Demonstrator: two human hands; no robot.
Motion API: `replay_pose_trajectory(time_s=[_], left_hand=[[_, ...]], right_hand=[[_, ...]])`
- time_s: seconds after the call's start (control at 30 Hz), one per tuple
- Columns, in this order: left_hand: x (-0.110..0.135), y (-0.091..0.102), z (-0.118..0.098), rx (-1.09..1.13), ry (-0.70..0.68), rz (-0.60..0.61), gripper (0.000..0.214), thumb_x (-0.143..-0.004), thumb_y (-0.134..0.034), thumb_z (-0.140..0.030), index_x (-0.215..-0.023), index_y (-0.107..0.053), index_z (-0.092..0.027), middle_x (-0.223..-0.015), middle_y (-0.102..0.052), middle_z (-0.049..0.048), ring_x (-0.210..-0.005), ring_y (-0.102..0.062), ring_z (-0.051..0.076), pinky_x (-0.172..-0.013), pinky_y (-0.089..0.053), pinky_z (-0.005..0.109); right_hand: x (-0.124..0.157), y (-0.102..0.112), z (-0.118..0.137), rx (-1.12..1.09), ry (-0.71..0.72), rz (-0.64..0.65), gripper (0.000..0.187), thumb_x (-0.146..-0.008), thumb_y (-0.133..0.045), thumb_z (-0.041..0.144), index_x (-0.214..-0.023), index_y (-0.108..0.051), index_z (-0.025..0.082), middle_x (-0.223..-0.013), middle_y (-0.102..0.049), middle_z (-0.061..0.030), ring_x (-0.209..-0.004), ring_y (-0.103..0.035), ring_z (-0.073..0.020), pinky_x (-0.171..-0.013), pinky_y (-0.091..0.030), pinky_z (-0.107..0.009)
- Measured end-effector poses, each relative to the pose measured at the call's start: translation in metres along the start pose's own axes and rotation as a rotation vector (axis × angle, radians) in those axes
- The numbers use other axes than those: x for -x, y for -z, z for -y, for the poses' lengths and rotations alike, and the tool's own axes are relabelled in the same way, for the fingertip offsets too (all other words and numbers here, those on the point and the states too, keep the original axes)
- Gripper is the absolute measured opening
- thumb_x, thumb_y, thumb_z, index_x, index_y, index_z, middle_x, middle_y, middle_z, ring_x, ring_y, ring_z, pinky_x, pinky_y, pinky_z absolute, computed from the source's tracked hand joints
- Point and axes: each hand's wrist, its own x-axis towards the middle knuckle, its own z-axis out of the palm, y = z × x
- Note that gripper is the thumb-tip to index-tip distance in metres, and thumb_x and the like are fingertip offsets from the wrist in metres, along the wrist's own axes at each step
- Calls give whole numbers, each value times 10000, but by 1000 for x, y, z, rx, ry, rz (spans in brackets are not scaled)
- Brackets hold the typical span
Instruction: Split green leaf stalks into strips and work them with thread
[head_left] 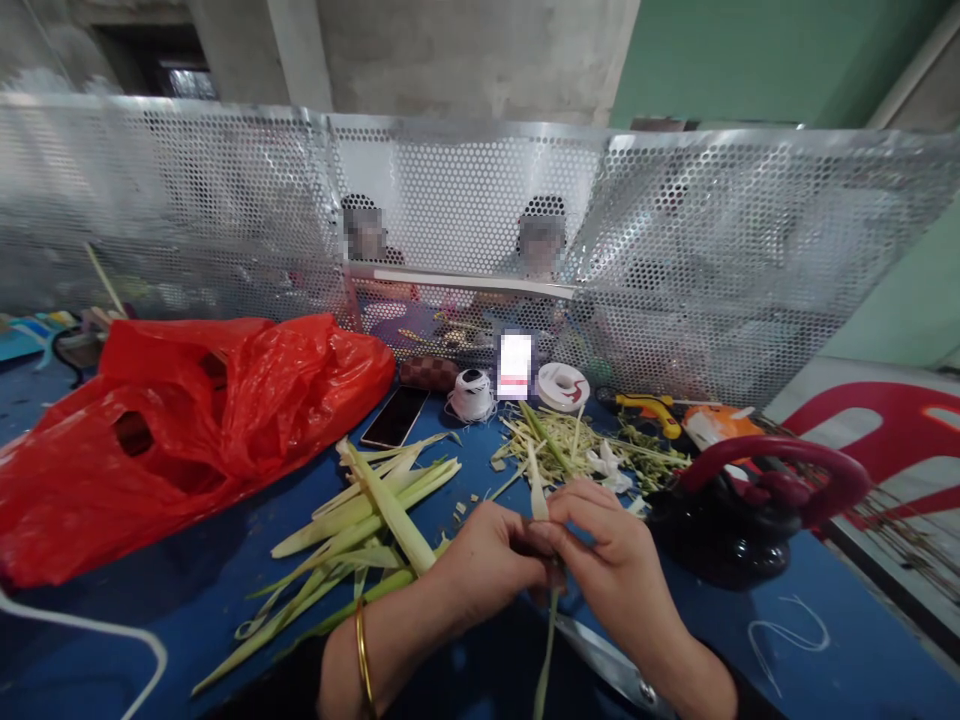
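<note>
My left hand (495, 550) and my right hand (600, 545) meet low in the middle, both pinching one pale corn husk strip (537, 490). Its tip points up above my fingers, and a narrow green tail hangs down between my wrists. Fingers cover the middle of the strip. Beside my left hand lies a heap of green and cream corn husks (390, 510) on the blue table (847, 650). Under my right wrist is a metal tool with a blade and a pivot (600, 655), perhaps scissors, partly hidden.
A red plastic bag (225, 400) fills the left. Behind the husks are a phone (396, 416), a white thread spool (472, 396), a lit screen (514, 365) and a tape roll (563, 387). Trimmings (551, 440) lie ahead; a dark kettle (739, 530) stands right. Two people sit beyond the perforated screen (465, 190).
</note>
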Motion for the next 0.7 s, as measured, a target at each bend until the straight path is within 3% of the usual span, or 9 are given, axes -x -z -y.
replay_pose_trajectory(time_s=[0.23,0.33,0.4,0.53,0.6,0.7], left_hand=[[-3,1,8,12,19,40,85,-526,-597,-120,-517,-674,-153,-441,-541,-54,-422,-431,70,-488,-358,207],[-2,1,7,14,42,-47,92,-562,-651,-167,-620,-717,-140,-496,-574,-30,-468,-487,85,-452,-315,199],[-1,3,3,48,56,-104,160,-584,-691,-222,-714,-734,-140,-568,-626,-5,-507,-533,97,-435,-288,194],[2,10,-6,176,23,-142,242,-625,-691,-257,-838,-725,-147,-826,-720,60,-615,-609,109,-440,-304,178],[2,13,-8,209,13,-163,234,-659,-657,-256,-852,-718,-140,-850,-724,74,-618,-616,106,-434,-295,172],[2,13,-6,237,11,-162,239,-691,-636,-283,-868,-709,-140,-815,-723,72,-596,-624,108,-430,-298,172]], right_hand=[[3,-7,-3,14,19,-43,182,-846,-604,212,-669,-647,215,-704,-647,-14,-718,-595,-186,-731,-453,-339],[1,-2,-8,69,16,-111,110,-870,-587,245,-866,-697,237,-907,-693,-47,-889,-614,-220,-839,-442,-376],[0,4,-9,80,1,-222,154,-889,-563,261,-985,-681,238,-1015,-679,-64,-982,-592,-230,-877,-431,-379],[-4,15,-7,14,-117,-397,214,-897,-542,311,-732,-629,206,-732,-623,-18,-726,-567,-179,-697,-435,-296],[-6,15,-7,-62,-250,-320,318,-887,-538,382,-636,-598,197,-624,-576,-3,-622,-524,-162,-601,-405,-277],[-9,9,-10,-311,-437,-107,366,-844,-563,472,-636,-634,180,-633,-608,-18,-644,-548,-176,-598,-414,-277]])
